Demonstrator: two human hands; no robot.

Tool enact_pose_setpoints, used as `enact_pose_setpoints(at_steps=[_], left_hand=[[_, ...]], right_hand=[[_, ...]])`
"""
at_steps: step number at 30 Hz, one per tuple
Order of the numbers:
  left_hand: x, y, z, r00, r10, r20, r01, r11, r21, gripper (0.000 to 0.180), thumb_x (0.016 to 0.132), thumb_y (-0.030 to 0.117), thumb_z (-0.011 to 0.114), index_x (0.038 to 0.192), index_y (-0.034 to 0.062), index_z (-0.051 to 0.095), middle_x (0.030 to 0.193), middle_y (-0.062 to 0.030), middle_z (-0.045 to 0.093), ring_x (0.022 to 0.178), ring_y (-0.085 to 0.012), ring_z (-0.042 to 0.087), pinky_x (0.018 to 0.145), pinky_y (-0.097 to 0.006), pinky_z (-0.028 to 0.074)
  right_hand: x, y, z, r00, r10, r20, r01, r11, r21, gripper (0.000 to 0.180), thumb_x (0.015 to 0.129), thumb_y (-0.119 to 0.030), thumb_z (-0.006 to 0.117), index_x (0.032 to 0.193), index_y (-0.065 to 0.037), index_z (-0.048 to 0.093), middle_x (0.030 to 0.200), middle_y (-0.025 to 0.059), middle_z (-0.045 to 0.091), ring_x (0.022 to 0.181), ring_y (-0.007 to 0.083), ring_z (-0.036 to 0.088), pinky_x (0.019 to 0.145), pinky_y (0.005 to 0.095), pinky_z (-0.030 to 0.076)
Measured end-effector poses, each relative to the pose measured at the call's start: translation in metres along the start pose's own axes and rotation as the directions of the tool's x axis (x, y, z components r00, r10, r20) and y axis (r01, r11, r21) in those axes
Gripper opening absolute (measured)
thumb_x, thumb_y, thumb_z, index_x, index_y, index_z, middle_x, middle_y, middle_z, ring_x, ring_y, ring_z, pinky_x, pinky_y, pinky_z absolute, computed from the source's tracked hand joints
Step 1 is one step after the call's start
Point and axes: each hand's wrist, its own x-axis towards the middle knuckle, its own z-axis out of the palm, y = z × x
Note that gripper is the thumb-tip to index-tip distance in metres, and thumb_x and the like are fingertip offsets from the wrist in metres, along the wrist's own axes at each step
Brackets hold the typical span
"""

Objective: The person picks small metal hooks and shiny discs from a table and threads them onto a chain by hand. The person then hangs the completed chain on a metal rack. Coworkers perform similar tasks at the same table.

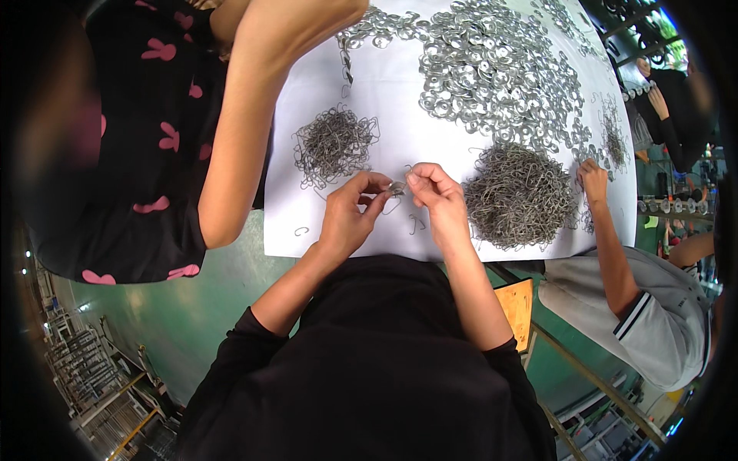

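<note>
Left hand (347, 217) and right hand (440, 198) pinch a small metal disc (397, 187) together above the white sheet (400, 115). Wire-hook piles (520, 196) flank them, leaving a bare strip near the sheet's front edge.

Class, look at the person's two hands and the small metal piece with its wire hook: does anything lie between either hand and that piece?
Nothing visible does. The left hand and right hand both already pinch the small metal piece between fingertips, above the white table.

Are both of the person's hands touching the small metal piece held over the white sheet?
Touching. The head view shows the left hand and right hand pinching the small metal piece between their fingertips, no gap visible.
</note>
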Motion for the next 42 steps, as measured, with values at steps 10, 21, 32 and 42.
enact_pose_setpoints(at_steps=[10,21,32,42], left_hand=[[0.123,-0.085,0.054,0.934,0.356,0.013,-0.341,0.883,0.321,0.020,0.081,0.008,0.062,0.101,0.0060,0.065,0.095,-0.0070,0.064,0.084,-0.0245,0.059,0.073,-0.034,0.047],[0.188,-0.097,0.065,0.932,0.337,0.131,-0.349,0.746,0.567,0.017,0.080,0.011,0.063,0.095,0.0133,0.069,0.095,0.0005,0.066,0.092,-0.0227,0.057,0.076,-0.035,0.048],[0.206,-0.123,0.078,0.905,0.391,0.167,-0.411,0.704,0.580,0.023,0.082,0.019,0.061,0.104,0.0136,0.065,0.097,-0.0040,0.068,0.085,-0.0234,0.061,0.073,-0.037,0.048],[0.080,-0.006,0.015,0.980,-0.139,0.142,0.151,0.985,-0.083,0.019,0.088,0.014,0.062,0.100,0.0005,0.065,0.080,-0.0062,0.068,0.073,-0.0086,0.063,0.062,-0.023,0.049]], right_hand=[[-0.012,-0.006,-0.038,0.860,-0.500,-0.102,0.419,0.807,-0.416,0.007,0.082,-0.004,0.065,0.087,-0.004,0.061,0.096,0.0041,0.052,0.076,0.0094,0.049,0.064,0.0213,0.040],[-0.027,-0.014,-0.040,0.860,-0.485,-0.162,0.372,0.811,-0.451,0.006,0.083,-0.006,0.065,0.088,-0.004,0.063,0.093,0.0055,0.053,0.077,0.0106,0.050,0.060,0.0213,0.040],[-0.027,-0.014,-0.020,0.842,-0.531,-0.098,0.433,0.772,-0.465,0.005,0.082,-0.006,0.065,0.087,-0.004,0.064,0.089,0.0037,0.055,0.075,0.0112,0.053,0.058,0.0229,0.039],[-0.020,-0.013,-0.011,0.837,-0.546,-0.041,0.427,0.697,-0.576,0.007,0.081,-0.006,0.065,0.087,-0.003,0.064,0.087,0.0062,0.053,0.076,0.0172,0.056,0.065,0.0284,0.044]])
